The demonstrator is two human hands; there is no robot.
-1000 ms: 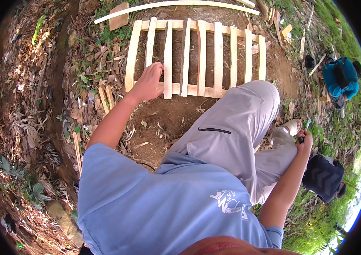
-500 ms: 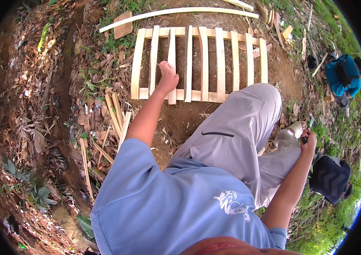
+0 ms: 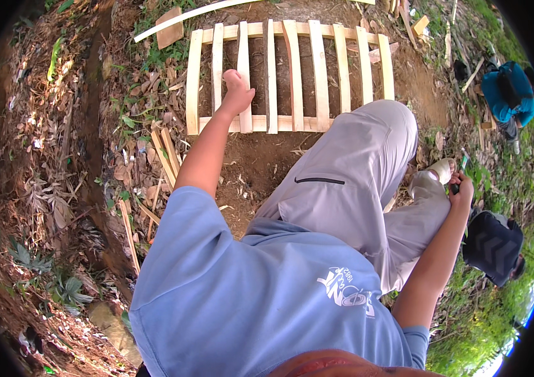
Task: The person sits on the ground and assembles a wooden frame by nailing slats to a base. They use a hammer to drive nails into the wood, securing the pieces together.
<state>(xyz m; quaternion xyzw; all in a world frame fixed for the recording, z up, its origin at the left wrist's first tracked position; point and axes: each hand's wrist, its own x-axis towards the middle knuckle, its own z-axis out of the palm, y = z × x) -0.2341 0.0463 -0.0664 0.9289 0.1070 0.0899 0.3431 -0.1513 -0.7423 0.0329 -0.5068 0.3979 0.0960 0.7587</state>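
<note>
A pale wooden slatted frame (image 3: 320,69) lies flat on bare soil in front of me. My left hand (image 3: 237,94) reaches out onto its third slat from the left, close to the near crossbar, fingers curled over the wood and thumb raised. My right hand (image 3: 461,188) hangs low at the right beside my shoe (image 3: 433,173), closed around a small dark tool whose kind I cannot make out. My bent knee in grey trousers (image 3: 367,163) covers the frame's near right corner.
A short plank (image 3: 169,28) and a long thin pale strip (image 3: 185,16) lie beyond the frame's left end. Loose sticks (image 3: 163,154) rest in the leaf litter at left. A blue bag (image 3: 505,94) and a dark backpack (image 3: 493,245) sit in grass at right.
My left hand has moved from the frame's near left corner rightward and farther out, onto the third slat, with its fingers now curled. My right hand stays by the shoe.
</note>
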